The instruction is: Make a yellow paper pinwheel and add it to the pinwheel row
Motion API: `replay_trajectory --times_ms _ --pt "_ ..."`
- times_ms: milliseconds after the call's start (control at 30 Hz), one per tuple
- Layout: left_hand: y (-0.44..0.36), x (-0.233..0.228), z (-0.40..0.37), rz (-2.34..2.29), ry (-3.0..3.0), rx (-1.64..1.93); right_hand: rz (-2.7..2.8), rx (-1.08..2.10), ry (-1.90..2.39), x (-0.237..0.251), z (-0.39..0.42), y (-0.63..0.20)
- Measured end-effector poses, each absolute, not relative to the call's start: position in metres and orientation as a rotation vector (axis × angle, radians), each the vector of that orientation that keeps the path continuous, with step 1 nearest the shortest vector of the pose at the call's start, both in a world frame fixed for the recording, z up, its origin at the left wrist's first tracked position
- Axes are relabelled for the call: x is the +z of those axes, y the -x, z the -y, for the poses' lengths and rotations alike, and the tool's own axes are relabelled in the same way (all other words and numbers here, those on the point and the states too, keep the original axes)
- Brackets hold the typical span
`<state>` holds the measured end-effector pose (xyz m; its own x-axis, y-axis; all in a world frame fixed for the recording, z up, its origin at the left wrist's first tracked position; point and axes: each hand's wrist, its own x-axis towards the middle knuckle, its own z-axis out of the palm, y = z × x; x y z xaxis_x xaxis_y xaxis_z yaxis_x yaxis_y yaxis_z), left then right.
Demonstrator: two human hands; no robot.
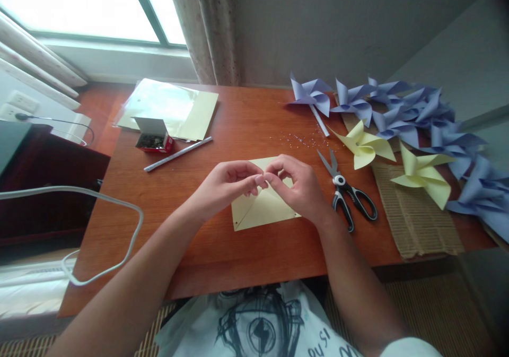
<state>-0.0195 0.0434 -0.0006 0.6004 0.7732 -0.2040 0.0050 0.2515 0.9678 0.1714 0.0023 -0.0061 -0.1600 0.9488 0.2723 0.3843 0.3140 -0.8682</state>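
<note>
A pale yellow paper square (260,208) with cut diagonal lines lies flat on the wooden table (222,251) in front of me. My left hand (228,184) and my right hand (296,184) meet fingertip to fingertip over its upper middle. Their fingers are pinched together; whether they grip a paper corner or something tiny between them is too small to make out. Black-handled scissors (350,192) lie just right of my right hand.
Yellow pinwheels (363,145) and several lavender pinwheels (413,113) lie at the right over corrugated cardboard (413,224). A small open pin box (153,137), a white stick (178,154) and a sheet packet (170,105) sit at the back left. A white cable (119,240) loops at the left edge.
</note>
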Motion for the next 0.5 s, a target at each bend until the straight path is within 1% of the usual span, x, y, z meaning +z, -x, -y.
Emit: replay_trajectory --times_ms 167,267,367,433,500 --pt "0.019 -0.007 -0.043 -0.797 -1.094 0.642 1.724 0.752 1.182 -0.007 -0.002 -0.169" --pt "0.019 -0.009 -0.042 -0.767 -1.007 0.653 1.672 0.812 1.163 -0.005 -0.001 -0.169" --pt "0.019 -0.007 -0.042 -0.756 -0.966 0.661 1.505 0.890 1.219 -0.006 -0.002 -0.175" --pt "0.020 -0.006 -0.042 -0.763 -0.968 0.662 1.387 0.837 1.343 -0.010 -0.005 -0.183" --pt "0.021 -0.005 -0.042 -0.780 -0.979 0.667 1.350 0.682 1.506 -0.017 -0.009 -0.192"
